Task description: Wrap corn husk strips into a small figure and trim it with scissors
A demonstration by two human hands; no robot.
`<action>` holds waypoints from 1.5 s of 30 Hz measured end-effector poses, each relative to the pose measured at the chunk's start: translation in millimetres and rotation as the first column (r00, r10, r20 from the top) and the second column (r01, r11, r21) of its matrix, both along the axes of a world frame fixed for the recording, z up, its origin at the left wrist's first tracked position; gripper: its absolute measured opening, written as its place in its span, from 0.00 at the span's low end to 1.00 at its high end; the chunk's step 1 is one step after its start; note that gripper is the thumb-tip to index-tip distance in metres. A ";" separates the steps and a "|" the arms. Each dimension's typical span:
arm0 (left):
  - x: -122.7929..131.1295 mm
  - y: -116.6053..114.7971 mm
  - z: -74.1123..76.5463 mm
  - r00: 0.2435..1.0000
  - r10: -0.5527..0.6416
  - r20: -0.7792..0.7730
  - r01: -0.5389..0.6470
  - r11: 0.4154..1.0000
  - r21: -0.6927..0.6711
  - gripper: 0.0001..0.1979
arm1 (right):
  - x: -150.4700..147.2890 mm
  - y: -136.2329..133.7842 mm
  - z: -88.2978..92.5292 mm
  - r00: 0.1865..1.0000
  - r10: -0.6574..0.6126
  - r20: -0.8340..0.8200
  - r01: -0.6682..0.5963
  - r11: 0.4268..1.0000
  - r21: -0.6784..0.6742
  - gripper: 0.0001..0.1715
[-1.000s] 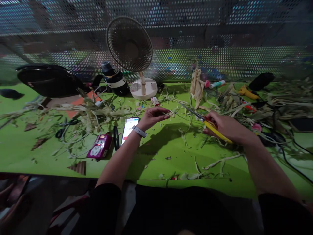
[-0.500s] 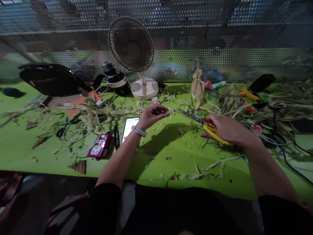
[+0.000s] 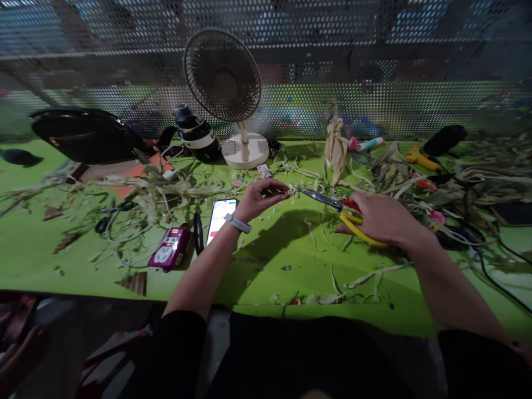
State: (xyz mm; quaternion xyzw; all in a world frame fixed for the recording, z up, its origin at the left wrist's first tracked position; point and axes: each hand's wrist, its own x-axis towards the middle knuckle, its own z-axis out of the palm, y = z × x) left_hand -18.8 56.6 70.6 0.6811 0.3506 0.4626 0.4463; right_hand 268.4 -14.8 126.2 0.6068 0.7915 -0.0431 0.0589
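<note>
My left hand [image 3: 262,198], with a pale watch band on its wrist, pinches a small pale tuft of dried husk [image 3: 292,191] above the green table [image 3: 274,282]. In my right hand [image 3: 376,219] is a pair of scissors [image 3: 322,198] with yellow and red handles. Their blades point left, and the tips are close to the tuft; whether they touch it I cannot tell. Husk scraps [image 3: 311,233] lie on the table beneath the hands. A phone with a lit screen [image 3: 221,217] lies by my left wrist, partly hidden by it.
Behind the hands stand a fan [image 3: 245,151], a dark bottle [image 3: 199,138] and a husk figure [image 3: 336,149]. A purple power strip [image 3: 171,247] lies to the left, near dark scissors [image 3: 114,213]. A yellow glue gun [image 3: 423,159] and cables lie right. Perforated metal [image 3: 311,72] closes the back.
My right hand and the scissors have moved slightly left, bringing the blade tips closer to the husk tuft. My left hand has barely shifted and still pinches the tuft.
</note>
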 end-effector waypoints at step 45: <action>-6.1 4.0 -0.6 0.977 0.018 -0.211 0.038 0.966 0.256 0.12 | 1.6 -3.2 1.6 0.995 0.097 0.030 -0.100 0.990 0.104 0.38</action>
